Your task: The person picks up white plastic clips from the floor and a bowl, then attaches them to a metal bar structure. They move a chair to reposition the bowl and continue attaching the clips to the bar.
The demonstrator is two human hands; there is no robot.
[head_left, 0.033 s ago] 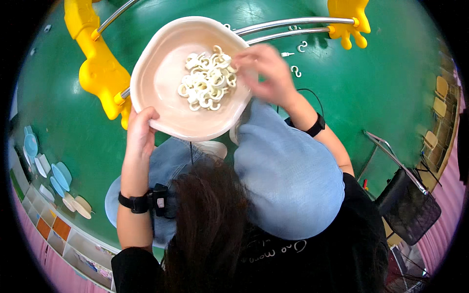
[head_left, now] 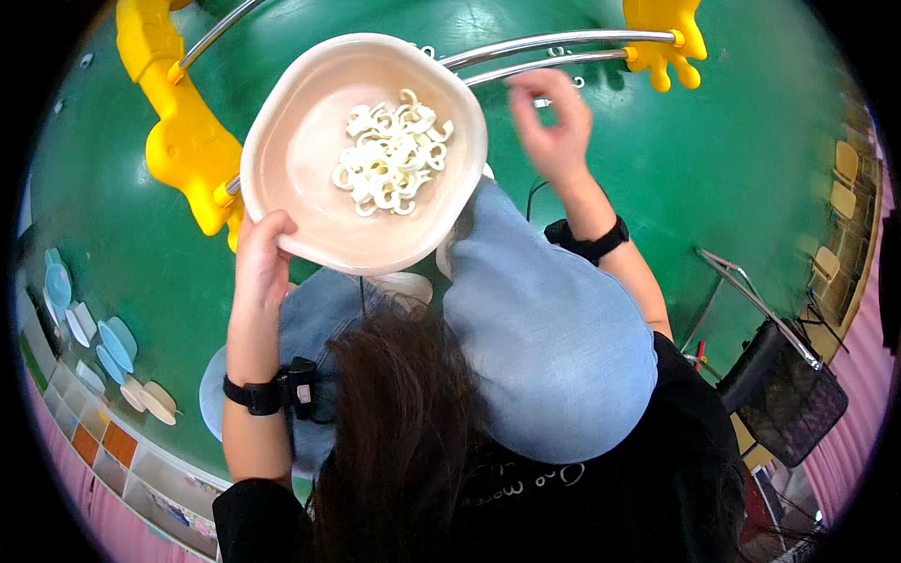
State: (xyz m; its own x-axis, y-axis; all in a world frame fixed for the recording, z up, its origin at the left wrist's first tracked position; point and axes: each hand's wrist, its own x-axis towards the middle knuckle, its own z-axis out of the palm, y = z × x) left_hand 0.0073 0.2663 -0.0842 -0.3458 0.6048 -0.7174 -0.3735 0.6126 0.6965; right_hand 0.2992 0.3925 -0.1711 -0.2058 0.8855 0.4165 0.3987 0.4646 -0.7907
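My left hand [head_left: 264, 258] grips the lower left rim of a pale pink basin [head_left: 296, 122], thumb over the edge. Inside the basin lies a heap of small white curved hooks [head_left: 389, 164]. To the right of the basin, apart from its rim, my right hand [head_left: 556, 131] hangs in the air with curved fingers, somewhat blurred. Green floor and a white piece [head_left: 542, 101] on it show between thumb and fingers; I see nothing held. Another white hook [head_left: 427, 51] lies on the floor just beyond the basin's rim.
Curved metal bars [head_left: 563, 40] run between yellow plastic supports [head_left: 188, 159] beyond the basin. A black mesh chair [head_left: 784, 394] stands at the right. Blue and beige basins [head_left: 117, 342] lie at the left, by a white shelf unit [head_left: 141, 460]. Small wooden chairs [head_left: 845, 161] line the right side.
My right hand has moved away from the basin's right rim, out to the right. The left hand still holds the basin, which has shifted slightly left in view.
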